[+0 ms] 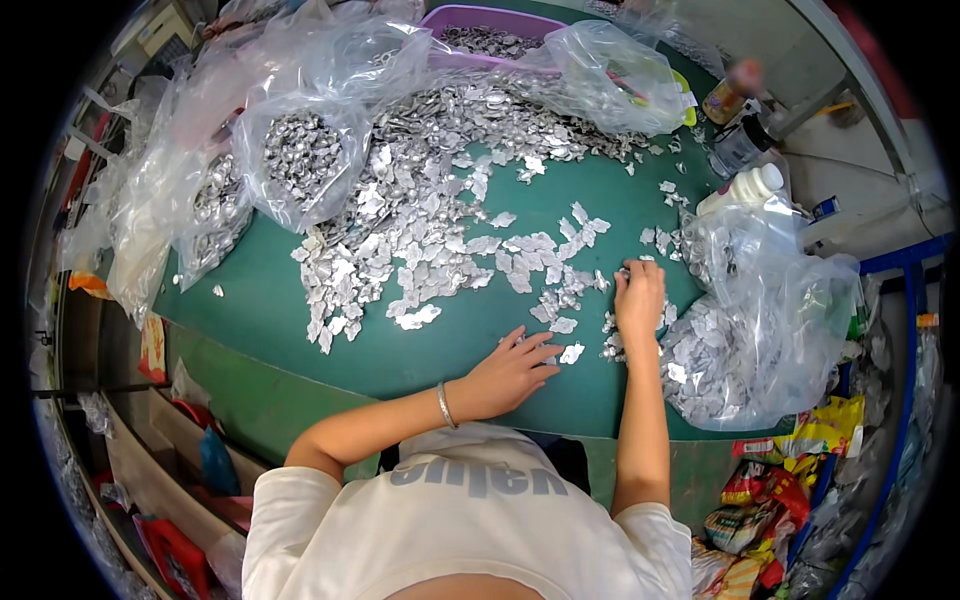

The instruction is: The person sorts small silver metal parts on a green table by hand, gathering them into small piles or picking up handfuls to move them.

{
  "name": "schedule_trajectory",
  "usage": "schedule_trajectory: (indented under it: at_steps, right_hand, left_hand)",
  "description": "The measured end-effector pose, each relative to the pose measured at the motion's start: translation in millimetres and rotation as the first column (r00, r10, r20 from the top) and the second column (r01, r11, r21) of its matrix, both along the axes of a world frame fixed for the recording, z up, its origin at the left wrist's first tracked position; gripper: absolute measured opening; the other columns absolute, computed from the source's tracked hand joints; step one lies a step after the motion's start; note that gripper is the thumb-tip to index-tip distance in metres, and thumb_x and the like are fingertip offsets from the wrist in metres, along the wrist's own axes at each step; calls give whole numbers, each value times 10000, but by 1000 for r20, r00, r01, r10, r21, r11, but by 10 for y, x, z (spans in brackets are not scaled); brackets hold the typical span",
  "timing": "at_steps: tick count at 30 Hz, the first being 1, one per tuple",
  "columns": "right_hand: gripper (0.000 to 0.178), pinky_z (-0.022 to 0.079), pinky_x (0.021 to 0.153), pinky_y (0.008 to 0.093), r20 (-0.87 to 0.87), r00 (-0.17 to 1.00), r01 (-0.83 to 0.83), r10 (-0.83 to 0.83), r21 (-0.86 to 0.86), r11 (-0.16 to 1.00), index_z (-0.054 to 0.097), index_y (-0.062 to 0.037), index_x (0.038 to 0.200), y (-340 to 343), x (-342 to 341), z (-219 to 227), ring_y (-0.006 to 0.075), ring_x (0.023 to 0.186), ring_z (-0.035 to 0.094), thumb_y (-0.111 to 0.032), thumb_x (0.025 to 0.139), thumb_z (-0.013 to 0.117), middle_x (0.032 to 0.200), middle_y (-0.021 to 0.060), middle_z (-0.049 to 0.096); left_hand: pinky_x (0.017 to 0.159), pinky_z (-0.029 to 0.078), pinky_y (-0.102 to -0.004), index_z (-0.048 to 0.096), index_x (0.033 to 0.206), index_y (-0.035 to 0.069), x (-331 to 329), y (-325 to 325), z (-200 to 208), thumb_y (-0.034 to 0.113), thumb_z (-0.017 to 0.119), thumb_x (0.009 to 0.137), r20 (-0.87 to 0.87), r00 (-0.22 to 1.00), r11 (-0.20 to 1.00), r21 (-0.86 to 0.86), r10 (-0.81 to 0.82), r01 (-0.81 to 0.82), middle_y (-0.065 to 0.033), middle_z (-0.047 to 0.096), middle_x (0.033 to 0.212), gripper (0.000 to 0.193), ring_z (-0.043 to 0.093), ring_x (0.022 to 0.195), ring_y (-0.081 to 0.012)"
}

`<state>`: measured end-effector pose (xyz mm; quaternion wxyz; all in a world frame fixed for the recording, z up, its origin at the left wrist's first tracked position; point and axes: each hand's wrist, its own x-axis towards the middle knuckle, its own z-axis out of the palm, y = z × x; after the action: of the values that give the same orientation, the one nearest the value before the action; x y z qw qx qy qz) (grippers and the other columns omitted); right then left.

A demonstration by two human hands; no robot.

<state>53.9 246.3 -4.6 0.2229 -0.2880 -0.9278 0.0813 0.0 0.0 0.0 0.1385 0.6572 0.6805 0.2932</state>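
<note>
Metal pieces (440,245) beyond counting lie near two hands (510,376) (640,300) and one purple tub (500,16).

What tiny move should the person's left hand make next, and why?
Perhaps the left hand could slide slightly right and put a fingertip on the loose silver piece. That piece lies on the green tabletop right by its fingers, while the right hand's fingertips are farther away from it.
</note>
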Motion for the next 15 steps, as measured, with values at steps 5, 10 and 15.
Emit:
schedule_trajectory:
  at_steps: [5,10,15]
  right_hand:
    - [99,475,685,410,-105,985,-164,134,-372,914,623,16,875,-267,220,218,333,772,593,-17,788,658,862,169,599]
    - [177,474,624,315,-50,855,-373,516,-750,546,660,11,946,-603,353,571,211,684,596,-44,782,699,838,116,628]
    - [186,477,705,412,-201,979,-4,37,161,987,650,6,956,153,46,193,321,775,596,-72,791,690,871,165,618]
  left_hand:
    - [1095,297,-533,588,1164,70,12,-109,-8,69,652,822,80,997,1000,-23,-8,9,-104,486,1325,348,415,1283,-324]
    - [1089,300,-538,563,1180,79,40,-130,40,78,665,814,276,947,979,73,162,-189,-117,463,1345,379,408,1280,-343]
    - [1083,296,-554,591,1140,77,114,42,253,92,685,800,-39,995,994,73,88,-85,-114,467,1316,352,413,1266,-338]
